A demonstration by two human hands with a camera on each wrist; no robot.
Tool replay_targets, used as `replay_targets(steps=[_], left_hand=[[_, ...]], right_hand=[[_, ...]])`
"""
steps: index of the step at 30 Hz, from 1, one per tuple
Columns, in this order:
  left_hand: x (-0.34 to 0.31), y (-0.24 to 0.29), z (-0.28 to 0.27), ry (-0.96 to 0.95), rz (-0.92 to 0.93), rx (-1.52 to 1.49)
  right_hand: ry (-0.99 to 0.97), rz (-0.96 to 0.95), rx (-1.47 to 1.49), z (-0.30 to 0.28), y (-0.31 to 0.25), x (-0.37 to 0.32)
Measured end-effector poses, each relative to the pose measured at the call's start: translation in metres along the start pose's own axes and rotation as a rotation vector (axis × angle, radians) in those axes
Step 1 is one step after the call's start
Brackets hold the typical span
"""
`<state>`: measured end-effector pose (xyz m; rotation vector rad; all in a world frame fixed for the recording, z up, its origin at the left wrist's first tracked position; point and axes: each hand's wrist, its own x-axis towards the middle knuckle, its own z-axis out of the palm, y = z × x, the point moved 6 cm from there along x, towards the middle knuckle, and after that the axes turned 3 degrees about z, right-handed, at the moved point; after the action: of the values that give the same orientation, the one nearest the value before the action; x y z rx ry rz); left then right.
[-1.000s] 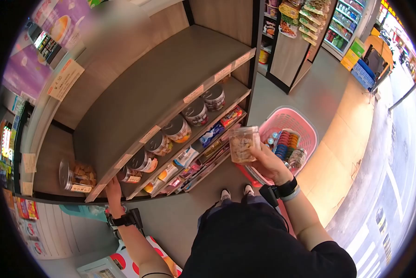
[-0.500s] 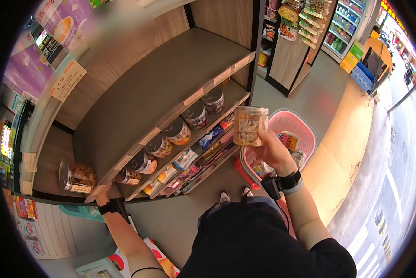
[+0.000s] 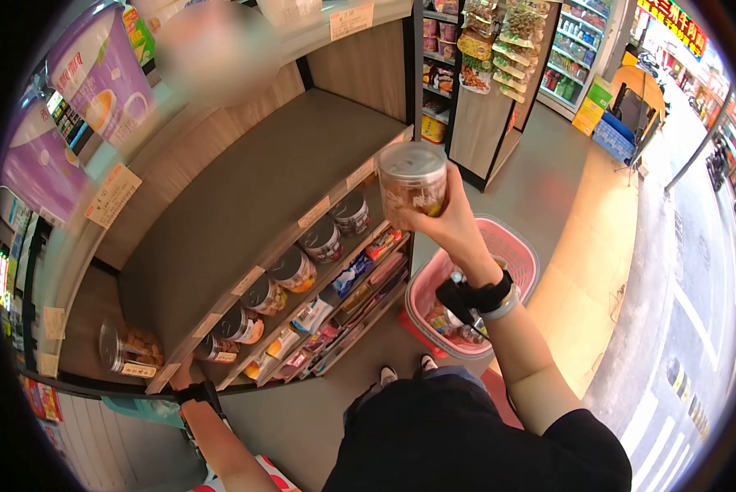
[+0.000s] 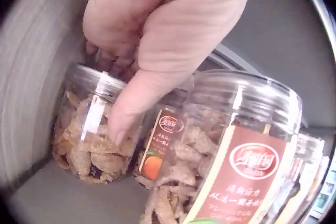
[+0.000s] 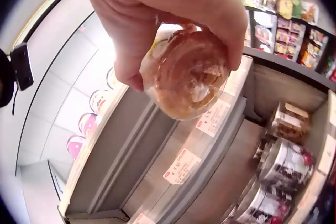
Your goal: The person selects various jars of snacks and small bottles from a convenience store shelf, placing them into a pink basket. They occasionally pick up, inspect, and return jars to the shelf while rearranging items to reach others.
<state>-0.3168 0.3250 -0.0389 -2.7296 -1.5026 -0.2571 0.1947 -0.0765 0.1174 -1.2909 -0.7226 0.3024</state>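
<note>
My right hand grips a clear plastic jar with a silvery lid, raised in front of the shelves. In the right wrist view its round brownish end shows between thumb and fingers. My left hand reaches low into the shelf's left end, mostly hidden by the shelf edge in the head view. The left wrist view shows its thumb across the front of a jar of dried fruit, its fingers behind the lid. Beside it stand another jar and a nearer red-labelled jar.
A pink basket with packed goods stands right of my feet. Jars line a lower shelf, above snack packs. One lidded jar lies at the left end. Purple tubs are at upper left, a drinks fridge behind.
My right hand has lifted its jar up and leftward, away from over the basket, tipping the lid toward the head camera. My left hand has shifted left along the shelf edge. The head view has turned.
</note>
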Motion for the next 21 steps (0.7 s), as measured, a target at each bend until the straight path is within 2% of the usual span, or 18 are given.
replay_targets(steps=[1,2,3,5,7,9,12,14,15,17,18,20,21], left_hand=[[0.000,0.004,0.000,0.009,0.008,0.002],[0.005,0.007,-0.003,0.018,0.017,0.004],[0.009,0.015,-0.004,0.027,0.028,0.006],[0.003,0.000,-0.002,0.041,0.048,0.008],[-0.007,-0.010,0.003,0.052,0.065,0.011],[-0.016,0.001,0.009,0.060,0.076,0.014],[-0.017,0.010,0.001,0.073,0.080,0.017],[-0.033,0.043,-0.032,0.248,-0.051,-0.222],[-0.037,0.047,-0.032,0.251,-0.054,-0.220],[-0.047,0.057,-0.041,0.392,0.044,-0.109],[-0.052,0.060,-0.040,0.392,0.041,-0.104],[-0.064,0.074,-0.046,0.579,0.096,0.124],[-0.069,0.082,-0.048,0.579,0.097,0.127]], right_hand=[[0.035,-0.117,-0.141,0.000,-0.010,0.009],[0.080,-0.178,-0.143,0.002,-0.015,0.018],[0.086,-0.186,-0.142,0.003,-0.020,0.026],[0.128,-0.257,-0.282,0.007,-0.033,0.038],[0.157,-0.278,-0.270,0.014,-0.029,0.052],[0.247,-0.352,-0.438,0.020,-0.022,0.063],[0.265,-0.372,-0.409,0.031,-0.013,0.075],[0.327,-0.454,-0.462,0.038,-0.011,0.079],[0.325,-0.456,-0.458,0.040,-0.009,0.082],[0.363,-0.503,-0.489,0.043,-0.008,0.087],[0.360,-0.501,-0.485,0.044,-0.006,0.090],[0.381,-0.454,-0.529,0.042,0.001,0.096],[0.382,-0.453,-0.527,0.043,0.002,0.098]])
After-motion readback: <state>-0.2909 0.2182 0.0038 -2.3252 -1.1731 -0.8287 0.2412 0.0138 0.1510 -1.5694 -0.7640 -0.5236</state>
